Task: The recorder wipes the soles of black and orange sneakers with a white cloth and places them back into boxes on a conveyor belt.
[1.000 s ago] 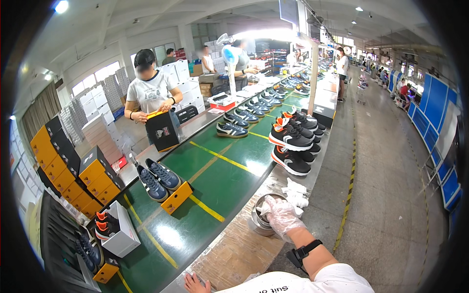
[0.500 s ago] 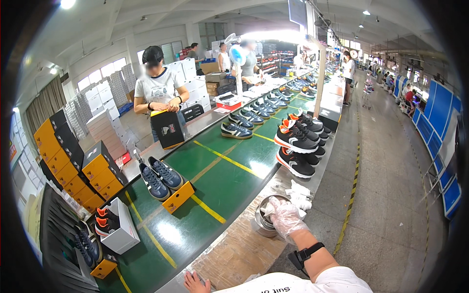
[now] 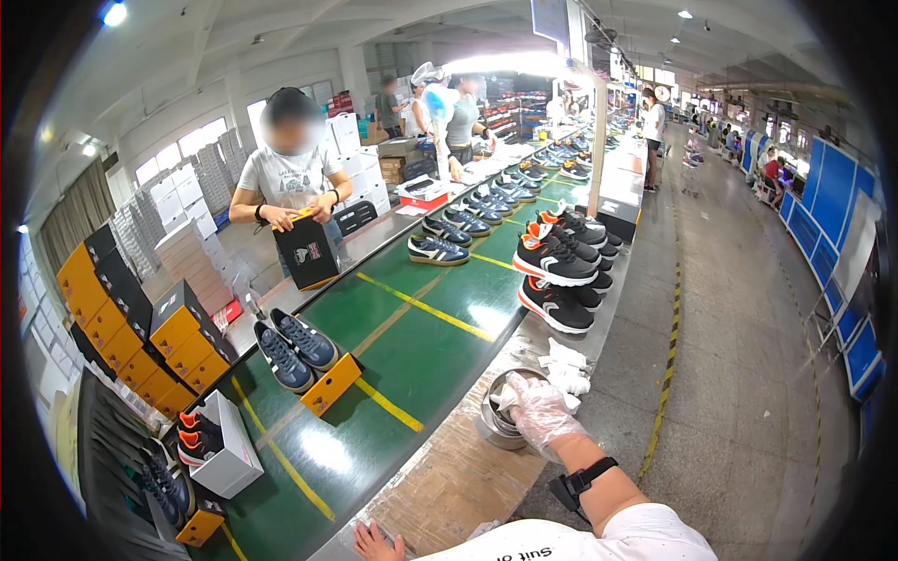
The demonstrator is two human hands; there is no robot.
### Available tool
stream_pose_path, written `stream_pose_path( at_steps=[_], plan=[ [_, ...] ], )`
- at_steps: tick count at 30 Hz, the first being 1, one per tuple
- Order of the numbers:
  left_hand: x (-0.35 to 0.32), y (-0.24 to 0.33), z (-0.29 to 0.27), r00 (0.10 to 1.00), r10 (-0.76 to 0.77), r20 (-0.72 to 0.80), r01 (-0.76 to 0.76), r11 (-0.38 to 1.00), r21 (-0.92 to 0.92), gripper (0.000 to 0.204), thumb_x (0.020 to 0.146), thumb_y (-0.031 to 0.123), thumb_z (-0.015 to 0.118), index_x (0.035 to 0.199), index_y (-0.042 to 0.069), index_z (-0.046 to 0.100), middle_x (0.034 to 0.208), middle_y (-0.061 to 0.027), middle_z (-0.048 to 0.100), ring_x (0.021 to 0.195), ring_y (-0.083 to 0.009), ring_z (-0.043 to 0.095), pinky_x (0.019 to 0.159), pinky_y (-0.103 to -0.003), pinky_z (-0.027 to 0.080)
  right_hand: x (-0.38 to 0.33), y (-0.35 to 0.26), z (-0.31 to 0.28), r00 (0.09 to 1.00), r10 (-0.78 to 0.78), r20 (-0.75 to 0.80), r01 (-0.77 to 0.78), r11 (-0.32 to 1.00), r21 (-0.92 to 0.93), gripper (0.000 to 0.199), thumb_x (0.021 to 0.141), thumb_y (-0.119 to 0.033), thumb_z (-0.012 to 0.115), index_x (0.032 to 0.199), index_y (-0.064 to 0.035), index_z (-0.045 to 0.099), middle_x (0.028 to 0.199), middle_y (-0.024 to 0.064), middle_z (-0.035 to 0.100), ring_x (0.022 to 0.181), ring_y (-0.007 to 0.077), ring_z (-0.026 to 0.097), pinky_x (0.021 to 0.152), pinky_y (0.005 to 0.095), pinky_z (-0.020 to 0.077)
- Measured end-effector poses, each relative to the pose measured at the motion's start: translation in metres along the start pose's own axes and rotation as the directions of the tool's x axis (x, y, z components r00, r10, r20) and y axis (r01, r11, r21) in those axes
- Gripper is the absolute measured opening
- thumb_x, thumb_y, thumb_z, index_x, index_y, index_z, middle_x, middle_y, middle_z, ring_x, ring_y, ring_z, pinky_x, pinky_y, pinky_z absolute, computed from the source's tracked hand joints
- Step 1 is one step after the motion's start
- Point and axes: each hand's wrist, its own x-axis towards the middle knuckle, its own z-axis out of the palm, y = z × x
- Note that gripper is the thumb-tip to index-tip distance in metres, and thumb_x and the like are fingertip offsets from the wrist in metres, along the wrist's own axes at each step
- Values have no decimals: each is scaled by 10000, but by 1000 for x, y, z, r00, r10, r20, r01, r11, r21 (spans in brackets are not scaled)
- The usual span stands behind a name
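My right hand [image 3: 543, 413], in a clear plastic glove, reaches into the mouth of a round metal can [image 3: 501, 434]. Its fingers are closed on a white cloth [image 3: 508, 395] at the can's rim; the fingertips are partly hidden. Crumpled white cloths [image 3: 567, 368] lie just beyond the can. My bare left hand [image 3: 378, 541] rests with spread fingers on the near edge of the work surface, beside a worn brown board [image 3: 447, 479]. Stacked black sneakers [image 3: 556, 307] with orange trim stand past the cloths.
A green conveyor belt [image 3: 393, 323] carries blue shoes [image 3: 296, 350] by an orange box end [image 3: 331, 385], a white shoebox [image 3: 224, 451] with black sneakers, and a row of blue shoes [image 3: 440, 251]. Across it a co-worker [image 3: 292, 187] holds a black box [image 3: 307, 254]. An aisle runs right.
The view has shifted slightly, moving most things a little left in the picture. The co-worker's hands are farther apart on the black box. My hands keep nearly the same places.
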Motion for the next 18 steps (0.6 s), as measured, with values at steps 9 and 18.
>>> stream_pose_path(
  at_steps=[9, 18],
  plan=[
    [1, 5, -2, 1000, 5, 23, -5, 1000, 3, 676, 802, 532, 539, 1303, 83, 479, 1427, -171, 341, 1264, -367, 368, 1019, -475, 328, 6, 6, -1, 1000, -26, -13, 26, 1000, -5, 537, 789, -222, 560, 1293, -85, 439, 1079, 181, 556, 987, 324, 557, 870, 434, 437],
    [4, 9, 1, 999, -16, 32, 15, 1000, 24, 682, 779, 538, 555, 1304, 108, 484, 1426, -153, 351, 1268, -343, 371, 1016, -463, 333, 7, 9, -4, 999, -35, -24, 35, 999, 23, 537, 786, -207, 570, 1290, -81, 431, 1077, 180, 549, 993, 326, 551, 868, 437, 437]
  ],
)
